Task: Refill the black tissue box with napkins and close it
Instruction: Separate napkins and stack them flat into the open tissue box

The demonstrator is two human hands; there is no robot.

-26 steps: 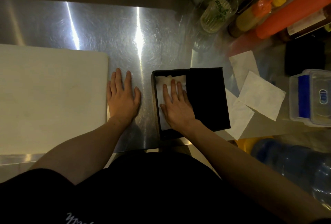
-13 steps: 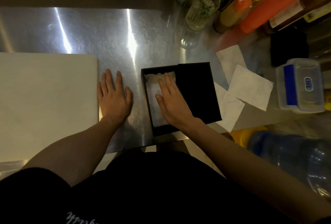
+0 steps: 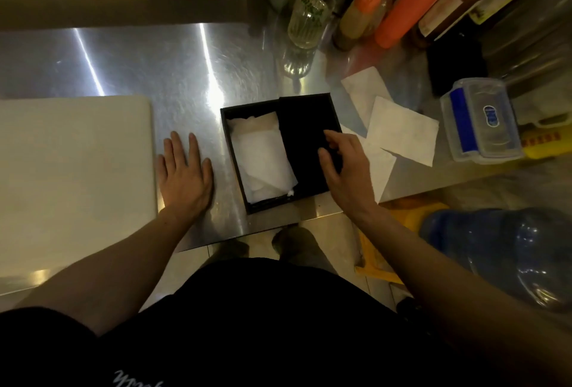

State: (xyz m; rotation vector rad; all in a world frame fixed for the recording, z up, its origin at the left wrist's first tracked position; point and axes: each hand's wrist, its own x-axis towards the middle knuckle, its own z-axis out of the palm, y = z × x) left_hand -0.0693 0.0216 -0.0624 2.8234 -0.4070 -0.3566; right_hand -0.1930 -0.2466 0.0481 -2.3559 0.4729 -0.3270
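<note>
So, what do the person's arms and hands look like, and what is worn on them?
Both forearms are bare, with no sleeve reaching them. The left hand and right hand carry no gloves, and no ring, watch or bracelet shows. Lower down, a black garment bears pale handwritten-style lettering, cut off by the picture's edge.

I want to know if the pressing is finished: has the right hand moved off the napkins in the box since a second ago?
Yes. The right hand has shifted right, off the napkins in the black tissue box, onto its lid.
</note>
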